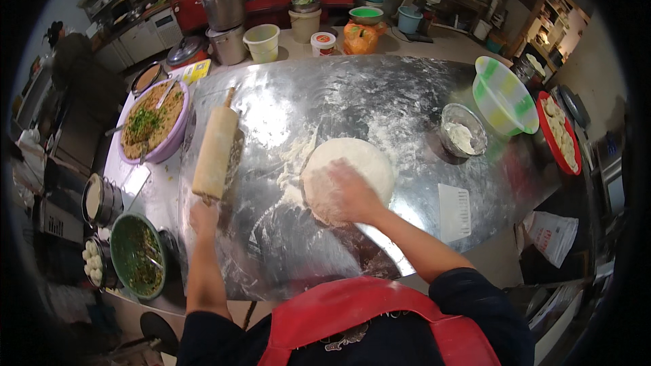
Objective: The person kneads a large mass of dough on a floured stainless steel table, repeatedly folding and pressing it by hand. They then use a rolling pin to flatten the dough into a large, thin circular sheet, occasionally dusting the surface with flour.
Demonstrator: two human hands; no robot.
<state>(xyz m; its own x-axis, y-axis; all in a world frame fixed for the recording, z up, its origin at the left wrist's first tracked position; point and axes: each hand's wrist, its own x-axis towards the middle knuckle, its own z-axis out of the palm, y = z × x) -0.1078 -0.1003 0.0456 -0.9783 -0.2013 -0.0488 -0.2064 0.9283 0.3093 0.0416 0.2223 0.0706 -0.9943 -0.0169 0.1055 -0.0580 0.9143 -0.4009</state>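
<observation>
A flattened round of dough (374,160) lies on the floured metal worktop (285,259). Spread over its lower left part is my right hand (351,190), blurred, palm down. At the left of the worktop, my left hand (204,217) grips the near handle of a large wooden rolling pin (216,152), whose far handle points away from me. Loose flour lies between the pin and the dough. To the right of the dough are a metal bowl of flour (460,134) and a white plastic dough scraper (455,212).
Left of the worktop are a purple basin of filling (184,127), a green bowl (118,264) and steamers of buns (93,264). A striped plastic basin (503,96) and a red tray of dough pieces (559,132) stand right. Buckets (262,43) line the far side. Another person (76,66) stands back left.
</observation>
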